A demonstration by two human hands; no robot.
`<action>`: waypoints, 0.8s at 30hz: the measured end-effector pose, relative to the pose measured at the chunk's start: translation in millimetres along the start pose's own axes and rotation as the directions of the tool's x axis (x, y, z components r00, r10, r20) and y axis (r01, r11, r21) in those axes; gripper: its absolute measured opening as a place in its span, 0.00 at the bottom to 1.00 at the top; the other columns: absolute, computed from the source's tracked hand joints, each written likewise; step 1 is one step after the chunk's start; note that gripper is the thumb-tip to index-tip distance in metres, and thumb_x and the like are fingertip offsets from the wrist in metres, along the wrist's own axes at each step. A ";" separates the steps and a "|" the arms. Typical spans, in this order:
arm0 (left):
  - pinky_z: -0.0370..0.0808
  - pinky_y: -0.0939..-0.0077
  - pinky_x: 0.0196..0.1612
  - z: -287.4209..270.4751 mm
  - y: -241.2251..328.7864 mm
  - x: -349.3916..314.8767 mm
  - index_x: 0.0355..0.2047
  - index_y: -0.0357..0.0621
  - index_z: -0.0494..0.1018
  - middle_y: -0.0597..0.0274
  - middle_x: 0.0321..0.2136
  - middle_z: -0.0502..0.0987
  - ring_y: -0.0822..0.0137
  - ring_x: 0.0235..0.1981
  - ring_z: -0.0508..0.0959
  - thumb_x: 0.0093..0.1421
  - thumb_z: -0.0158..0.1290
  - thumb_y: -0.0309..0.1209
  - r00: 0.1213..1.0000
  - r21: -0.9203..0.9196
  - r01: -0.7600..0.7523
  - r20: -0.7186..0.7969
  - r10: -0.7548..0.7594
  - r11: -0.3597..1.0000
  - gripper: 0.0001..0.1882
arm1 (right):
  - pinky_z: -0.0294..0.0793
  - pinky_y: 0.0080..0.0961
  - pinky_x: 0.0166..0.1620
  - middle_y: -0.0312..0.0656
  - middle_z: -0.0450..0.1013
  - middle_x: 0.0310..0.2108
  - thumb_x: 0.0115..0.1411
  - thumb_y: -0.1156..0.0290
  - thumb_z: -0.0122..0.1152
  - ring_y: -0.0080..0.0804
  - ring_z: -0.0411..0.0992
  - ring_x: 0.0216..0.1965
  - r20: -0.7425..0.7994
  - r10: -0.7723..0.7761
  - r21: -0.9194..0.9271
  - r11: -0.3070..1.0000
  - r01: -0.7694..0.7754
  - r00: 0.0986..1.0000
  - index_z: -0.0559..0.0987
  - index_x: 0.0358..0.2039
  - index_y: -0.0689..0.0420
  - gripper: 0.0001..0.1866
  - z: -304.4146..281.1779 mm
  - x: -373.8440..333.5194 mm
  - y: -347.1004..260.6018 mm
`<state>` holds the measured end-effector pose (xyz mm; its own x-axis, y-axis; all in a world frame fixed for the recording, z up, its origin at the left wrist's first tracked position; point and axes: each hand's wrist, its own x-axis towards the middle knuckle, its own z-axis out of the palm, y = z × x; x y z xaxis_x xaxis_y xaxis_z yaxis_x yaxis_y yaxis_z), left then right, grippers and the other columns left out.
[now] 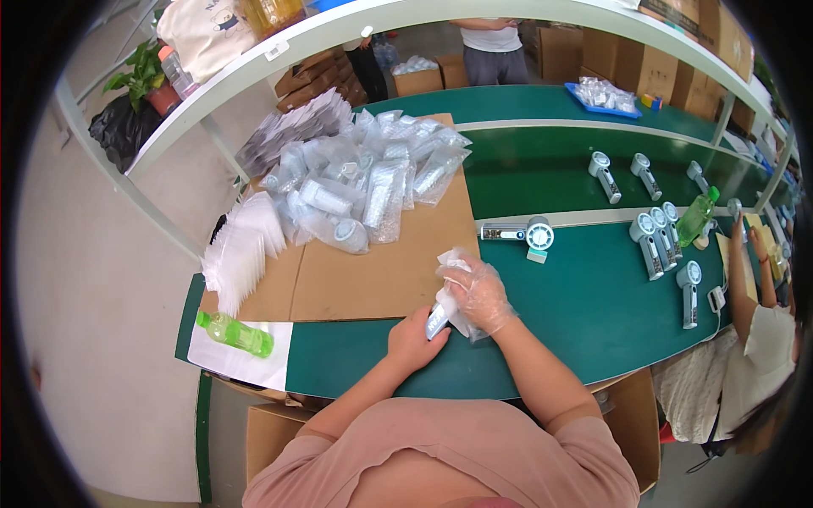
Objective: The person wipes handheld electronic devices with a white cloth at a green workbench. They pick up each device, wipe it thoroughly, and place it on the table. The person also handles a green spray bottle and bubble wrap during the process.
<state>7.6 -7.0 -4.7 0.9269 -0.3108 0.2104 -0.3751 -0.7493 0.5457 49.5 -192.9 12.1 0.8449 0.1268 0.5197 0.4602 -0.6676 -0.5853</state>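
Note:
My left hand [412, 342] is closed around the lower end of a grey handheld fan [437, 323] near the table's front edge. My right hand [483, 298], in a clear plastic glove, presses a white wipe [456, 261] around the upper part of that fan. The fan's head is hidden under the wipe and fingers. Just beyond lies another handheld fan [506, 231] with a round light face and a small pale green tag [536, 255] beside it. Bagged fans [385, 190] are heaped on a cardboard sheet [381, 284] to the far left of my hands.
White sleeves [241, 245] and grey leaflets [292, 131] are stacked at left, with a green bottle [235, 334]. More fans [650, 245] lie on the green table [576, 296] at right, by another green bottle [696, 216]. A co-worker's arms [745, 262] reach in there. A shelf [474, 10] spans above.

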 end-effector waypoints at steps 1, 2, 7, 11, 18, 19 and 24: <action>0.74 0.58 0.35 -0.5 0.4 0.1 0.47 0.41 0.68 0.48 0.34 0.78 0.49 0.35 0.78 0.51 0.58 0.43 1.000 0.003 0.006 0.008 -0.006 1.000 0.27 | 0.72 0.41 0.49 0.51 0.67 0.55 0.55 0.70 0.57 0.53 0.71 0.46 -0.009 0.008 0.036 0.999 -0.008 1.000 0.80 0.42 0.44 0.13 2.2 0.4 4.6; 0.74 0.58 0.35 -2.0 1.6 0.3 0.47 0.41 0.68 0.48 0.34 0.78 0.49 0.35 0.78 0.51 0.58 0.44 1.000 0.006 0.012 0.016 -0.012 1.000 0.27 | 0.72 0.40 0.49 0.51 0.67 0.55 0.55 0.70 0.58 0.53 0.71 0.46 -0.018 0.016 0.073 0.997 -0.014 1.000 0.80 0.42 0.44 0.13 5.0 0.9 10.1; 0.74 0.57 0.35 -1.6 1.8 1.1 0.47 0.41 0.68 0.49 0.34 0.78 0.48 0.34 0.78 0.51 0.59 0.44 1.000 0.012 -0.006 0.002 0.006 1.000 0.27 | 0.72 0.40 0.48 0.50 0.71 0.50 0.55 0.69 0.58 0.53 0.72 0.43 -0.059 0.073 0.216 0.975 -0.059 0.996 0.80 0.43 0.46 0.14 3.6 4.7 14.7; 0.74 0.57 0.36 -2.9 1.4 1.9 0.47 0.41 0.68 0.48 0.34 0.78 0.48 0.34 0.78 0.51 0.59 0.43 1.000 -0.014 0.000 0.013 0.000 1.000 0.27 | 0.73 0.38 0.47 0.50 0.74 0.46 0.56 0.69 0.57 0.53 0.73 0.41 -0.021 -0.030 -0.076 0.997 0.029 0.999 0.79 0.45 0.47 0.15 -10.6 5.8 -12.0; 0.74 0.58 0.40 -9.5 -1.3 -0.1 0.51 0.39 0.65 0.45 0.41 0.75 0.46 0.40 0.76 0.53 0.59 0.39 0.990 -0.062 -0.122 0.065 0.126 0.991 0.29 | 0.77 0.31 0.40 0.45 0.73 0.45 0.63 0.63 0.52 0.36 0.75 0.39 0.411 0.507 0.765 0.259 -0.589 0.757 0.76 0.50 0.54 0.17 -6.1 4.5 15.2; 0.73 0.59 0.42 -11.9 -3.2 0.6 0.51 0.39 0.65 0.45 0.41 0.75 0.47 0.40 0.76 0.53 0.59 0.38 0.990 -0.079 -0.114 0.071 0.120 0.990 0.28 | 0.77 0.30 0.39 0.44 0.73 0.45 0.64 0.63 0.51 0.34 0.74 0.39 0.448 0.493 0.817 0.114 -0.566 0.746 0.75 0.50 0.55 0.17 -11.9 5.7 12.0; 0.72 0.63 0.45 -16.3 4.2 7.8 0.52 0.37 0.63 0.46 0.41 0.74 0.51 0.41 0.76 0.54 0.59 0.35 0.994 -0.297 -0.075 0.050 0.094 0.952 0.28 | 0.76 0.34 0.46 0.43 0.71 0.47 0.66 0.61 0.48 0.34 0.73 0.44 0.502 0.328 0.825 -0.460 -0.329 0.800 0.71 0.54 0.58 0.19 -19.1 3.7 -7.3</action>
<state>13.4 -3.0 12.5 0.8858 -0.4087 0.2197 -0.4229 -0.5162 0.7448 44.0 -201.6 30.1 0.9639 0.2508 -0.0891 -0.2648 0.8705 -0.4149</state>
